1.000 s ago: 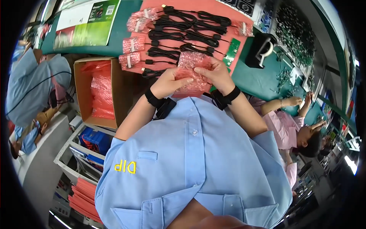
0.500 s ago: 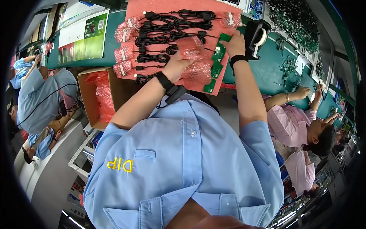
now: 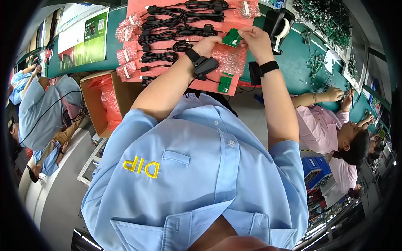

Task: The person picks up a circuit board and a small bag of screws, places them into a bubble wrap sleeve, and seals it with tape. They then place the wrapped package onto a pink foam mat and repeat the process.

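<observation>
A green circuit board is held up at the back of the pink mat, between my two hands. My right hand pinches its right end with thumb and fingers. At the board's left edge, the fingertips of my left hand close on it. Below the hands lies a clear bubble-wrap piece on the mat. A second green board rests near the mat's front edge. Left of my hands, coiled black cables lie in rows, several with bubble-wrapped ends.
A black tape dispenser stands right of the mat. An open carton lined with pink bubble wrap sits at the left. Tangled green parts cover the back right. A co-worker in pink works on the right; printed sheets lie left.
My left hand has let go of the bubble-wrap piece and moved to the board. My right hand has lifted the board off the row and brought it slightly left. The view has shifted.
</observation>
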Tool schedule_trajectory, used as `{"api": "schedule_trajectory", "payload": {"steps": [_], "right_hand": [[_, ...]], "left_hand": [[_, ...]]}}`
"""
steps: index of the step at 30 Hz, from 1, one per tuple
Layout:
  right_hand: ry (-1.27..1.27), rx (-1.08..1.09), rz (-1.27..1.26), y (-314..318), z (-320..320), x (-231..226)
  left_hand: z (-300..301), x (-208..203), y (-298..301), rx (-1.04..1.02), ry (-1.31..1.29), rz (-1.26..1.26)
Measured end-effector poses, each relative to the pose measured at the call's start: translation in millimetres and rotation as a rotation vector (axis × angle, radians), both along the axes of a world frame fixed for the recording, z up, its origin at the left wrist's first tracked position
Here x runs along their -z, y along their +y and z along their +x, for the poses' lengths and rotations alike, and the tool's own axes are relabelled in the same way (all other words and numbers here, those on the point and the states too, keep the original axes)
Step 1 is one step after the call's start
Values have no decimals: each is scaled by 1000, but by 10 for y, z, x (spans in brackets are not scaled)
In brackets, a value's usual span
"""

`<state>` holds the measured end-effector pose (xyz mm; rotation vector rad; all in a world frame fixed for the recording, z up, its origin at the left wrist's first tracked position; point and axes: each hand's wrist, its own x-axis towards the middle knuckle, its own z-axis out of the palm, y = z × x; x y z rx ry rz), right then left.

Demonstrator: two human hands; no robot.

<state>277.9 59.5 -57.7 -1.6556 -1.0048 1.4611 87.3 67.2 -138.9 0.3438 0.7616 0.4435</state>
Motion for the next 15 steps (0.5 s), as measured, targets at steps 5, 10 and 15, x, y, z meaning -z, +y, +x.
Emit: {"api": "schedule_trajectory", "payload": {"steps": [5,10,15], "right_hand": [[-104,-96,-18,-21,90,178],[-142,-105,-31,42,80,203],[-526,-180,270,42,99,162]], "left_hand": [[-53,-110,46,103,-126,-136],[28,-280,133,97,0,44],[76,-193,212,130,44,-64]]}}
